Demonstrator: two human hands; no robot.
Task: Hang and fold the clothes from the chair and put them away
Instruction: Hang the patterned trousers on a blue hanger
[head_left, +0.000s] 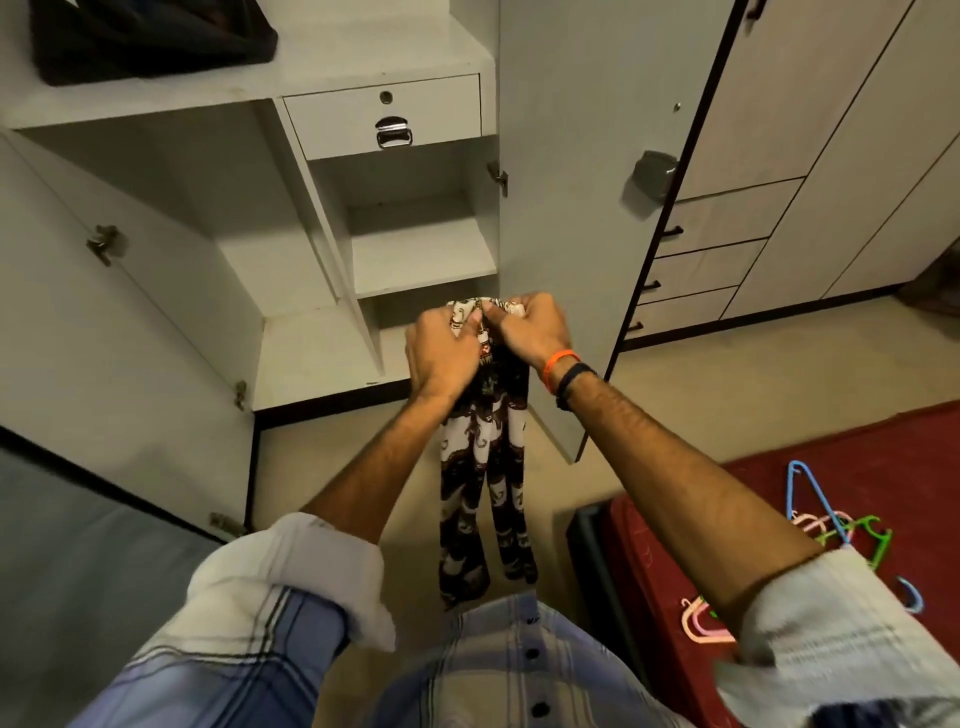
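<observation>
Head view: both hands are up in front of the open wardrobe (171, 291), bunched together on the top end of a patterned garment (485, 499). The left hand (441, 353) grips the cloth from the left with its fingers (460, 322) curled into the fabric. The right hand (530, 327) pinches the same top edge from the right, fingers clamped on the cloth. The two hands are touching or almost touching, so neither is nearer; the held end sits right between them.

The garment hangs straight down from the fingers, long axis vertical, with its free ends pointing at the floor just ahead of the person's shirt. It looks folded or doubled lengthwise into two hanging strips.

The shelf (421, 260) lies just beyond the hands, far side, slightly left. Loose plastic hangers (826, 525) lie well apart to the right on the red bed (779, 467).

Likely next: draw the hands apart to spread the top edge, or fold it up toward the shelf.
</observation>
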